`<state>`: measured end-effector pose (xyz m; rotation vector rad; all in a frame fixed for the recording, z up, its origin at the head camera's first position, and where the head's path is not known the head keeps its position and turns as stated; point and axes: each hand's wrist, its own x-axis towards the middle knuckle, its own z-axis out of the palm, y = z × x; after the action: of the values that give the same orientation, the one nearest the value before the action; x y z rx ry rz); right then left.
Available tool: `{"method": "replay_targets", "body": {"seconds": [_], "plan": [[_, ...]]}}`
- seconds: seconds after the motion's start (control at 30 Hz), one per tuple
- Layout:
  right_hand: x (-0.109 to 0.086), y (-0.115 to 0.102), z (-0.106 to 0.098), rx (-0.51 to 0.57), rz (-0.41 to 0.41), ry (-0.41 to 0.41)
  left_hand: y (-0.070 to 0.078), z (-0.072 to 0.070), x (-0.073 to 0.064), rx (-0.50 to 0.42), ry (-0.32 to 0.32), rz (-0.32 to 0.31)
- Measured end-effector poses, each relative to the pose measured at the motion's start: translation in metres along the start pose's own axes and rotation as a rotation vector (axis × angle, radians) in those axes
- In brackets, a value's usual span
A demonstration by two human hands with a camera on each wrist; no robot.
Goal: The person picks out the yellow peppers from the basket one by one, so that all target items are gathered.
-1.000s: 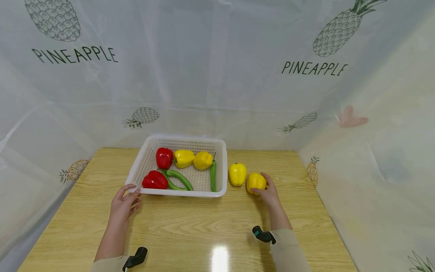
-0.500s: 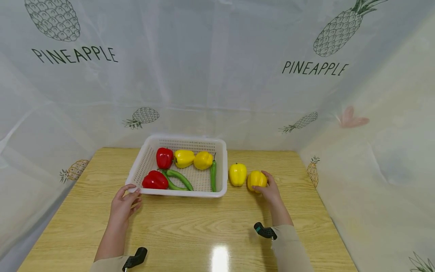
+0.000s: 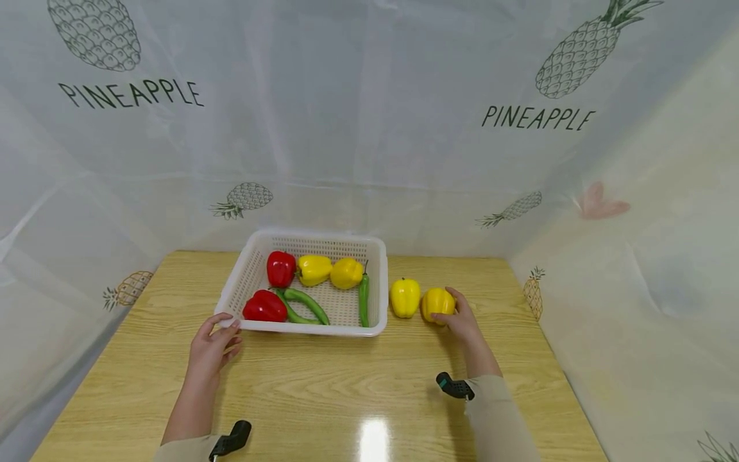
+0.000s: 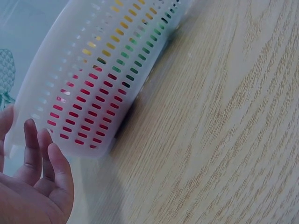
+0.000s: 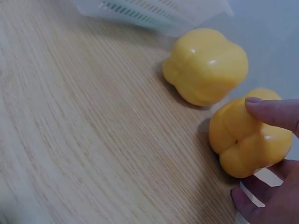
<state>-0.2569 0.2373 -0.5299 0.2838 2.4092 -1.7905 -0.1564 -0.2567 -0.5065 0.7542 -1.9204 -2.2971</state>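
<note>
- Right hand [image 3: 462, 322]: gripping the held yellow pepper [image 3: 437, 303], thumb one side, fingers other side. Lifted or on table [image 3: 317, 398]? Can't tell.
- Left hand [image 3: 209, 346]: bent fingers at the near-left corner of the white basket [image 3: 380, 289], rim looks lightly pinched there; other fingers loose below it, outside the wall.
- Loose yellow pepper [image 3: 405, 297]: on table, just left of the right hand's pepper, between that and the basket. Contact between the two unclear.
- Risk: held yellow pepper could knock the loose one, if right hand goes left too low. Loose one would likely roll against the basket wall.
- Risk: skin looks smooth and glossy, may slip if thumb pressure is weak or off-centre.
- Risk: basket could skid or tip, if left hand pulls on that one corner.
- Basket contents, nearest left hand first: front red pepper [image 3: 265, 307], two green chilies [image 3: 307, 301] crossing just right of it, back red pepper [image 3: 281, 269] beyond.
- Farther from left hand: first inside yellow [image 3: 315, 270], second inside yellow [image 3: 347, 274] side by side; lone green chili [image 3: 363, 301] along the wall facing the right hand.
</note>
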Motion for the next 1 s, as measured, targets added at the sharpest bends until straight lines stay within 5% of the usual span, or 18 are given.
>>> {"method": "replay_targets", "body": {"seconds": [1.0], "plan": [[0.0010,0.0042,-0.0061,0.024,-0.002,-0.045,-0.0010,-0.0004,0.0019,0.005,0.014,-0.011]]}}
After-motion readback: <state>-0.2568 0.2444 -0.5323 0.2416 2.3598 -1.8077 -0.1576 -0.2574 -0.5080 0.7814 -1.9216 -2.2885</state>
